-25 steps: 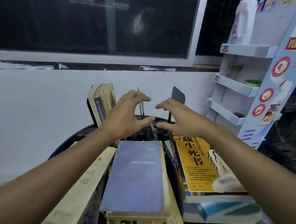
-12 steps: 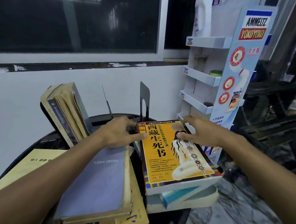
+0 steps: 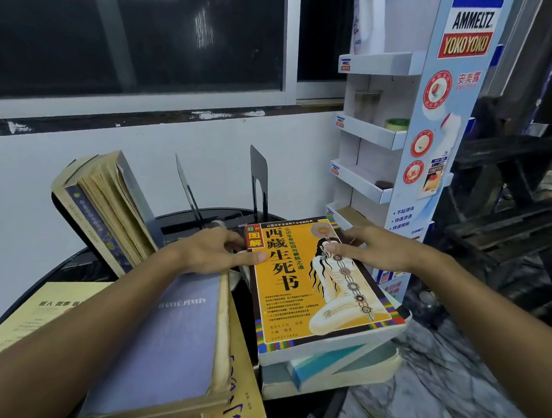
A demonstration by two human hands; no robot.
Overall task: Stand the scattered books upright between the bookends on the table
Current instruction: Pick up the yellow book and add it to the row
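Observation:
A thick orange book point(image 3: 308, 293) with a seated figure on its cover lies flat on a stack at the right of the round black table point(image 3: 73, 265). My left hand point(image 3: 211, 253) grips its far left corner, thumb on the cover. My right hand point(image 3: 375, 249) holds its far right corner. Two black metal bookends point(image 3: 258, 179) stand at the back of the table, the left one point(image 3: 186, 188) tilted. An old thick book point(image 3: 108, 206) leans at the back left. A purple book point(image 3: 172, 340) lies flat under my left forearm.
A yellow book point(image 3: 39, 311) lies at the left front of the table. More books sit under the orange one point(image 3: 340, 368) and under the purple one point(image 3: 243, 386). A white cardboard display rack point(image 3: 384, 131) stands close on the right. A white wall and dark window are behind.
Both hands have left the bookends, come down and closed on the far corners of the orange book. My view has swung to the right.

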